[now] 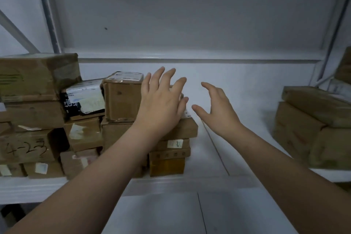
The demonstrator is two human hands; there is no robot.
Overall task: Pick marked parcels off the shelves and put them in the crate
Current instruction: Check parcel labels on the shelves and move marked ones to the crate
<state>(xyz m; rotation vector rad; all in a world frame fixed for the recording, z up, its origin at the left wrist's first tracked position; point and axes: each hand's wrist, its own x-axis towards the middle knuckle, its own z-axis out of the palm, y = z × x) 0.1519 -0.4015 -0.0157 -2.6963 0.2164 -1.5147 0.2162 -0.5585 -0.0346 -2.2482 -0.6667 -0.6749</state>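
We reach with two hands, left hand and right hand, both spread and empty. About fourteen cardboard parcels crowd the white shelf at left, four more at right.

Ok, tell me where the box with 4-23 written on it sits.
The box marked 4-23 is at the far left of the head view, low in the stack on the shelf, left of the left hand.

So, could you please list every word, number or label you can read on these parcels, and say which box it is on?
"4-23", handwritten, last digit unclear: brown box at lower left of the shelf.
"10", large white digits, uncertain: black-and-white labelled parcel.
Shipping label on the carton beside the left hand: too blurred.
Small white sticker on the flat box: too small.
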